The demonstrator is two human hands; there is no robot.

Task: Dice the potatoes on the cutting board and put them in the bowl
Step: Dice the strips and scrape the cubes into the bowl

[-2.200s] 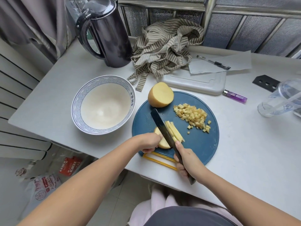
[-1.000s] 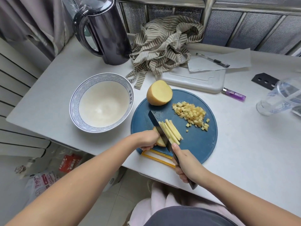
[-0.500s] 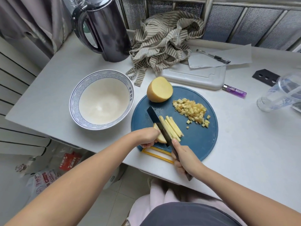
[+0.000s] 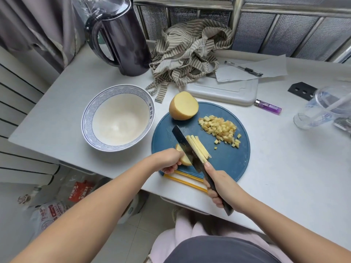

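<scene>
as the blade comes down again, the right hand [image 4: 220, 185] is wrapped shut round the handle of the knife [image 4: 188, 149], forefinger stretched along the spine, near the front edge of the tabletop [image 4: 284, 177]. the left hand [image 4: 169, 160] is curled shut on the potato piece [image 4: 183, 158], fingers [image 4: 171, 168] tucked just behind the blade w/ the knuckles close to it.

what changed: vs a couple of secs ago there are more sticks [image 4: 198, 147] lying on the right side of the blade, and the uncut lump under the left hand has got smaller, so the fingers have crept closer to the edge. prob means this piece is nearly all sliced into sticks; next step is likely turning them and cross-cutting into dice. w/ so little left to hold, the last slices look like the risky ones for fingertips.

the blade stands btw the lump and the sticks, touching both, on the blue cutting board [image 4: 233, 164]. further back on the board, the diced pile [image 4: 218, 128] sits well apart from both hands, and the uncut half potato [image 4: 183, 106] rests at the far rim. the bowl [image 4: 117, 118], left of the board, holds no potato yet, so the transfer hasn't begun; roughly half the cutting is left.
</scene>
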